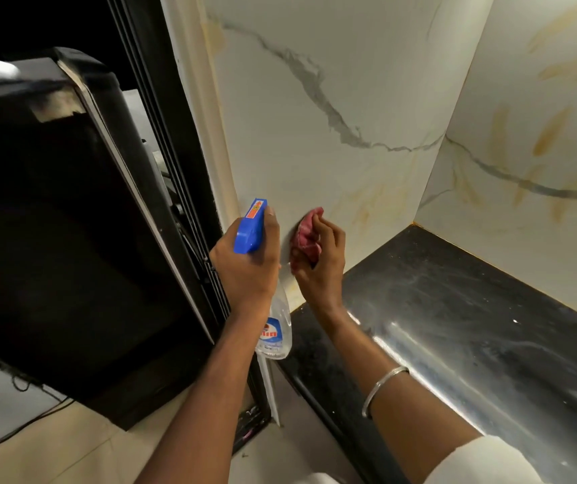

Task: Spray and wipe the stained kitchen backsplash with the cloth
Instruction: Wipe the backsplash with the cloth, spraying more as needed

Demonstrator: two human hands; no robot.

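The marble backsplash (315, 134) rose directly ahead of both hands.
The left hand (245, 270) gripped the spray bottle (250, 230) upright, nozzle toward the wall; the right hand (323, 270), nearer the yellowish stains (371, 204) just beyond it to the right, held the bunched red cloth (306, 234) against the tile.

Across upper centre and right of the frame: white marble-look wall tiles (332, 82), grey-veined, yellow-streaked, meeting in a corner. Lower right: glossy black stone counter (489, 326) with glare. Left: large black appliance (53, 239). Bottom left: pale floor tiles (70, 448), dark cable (18, 429) across them.
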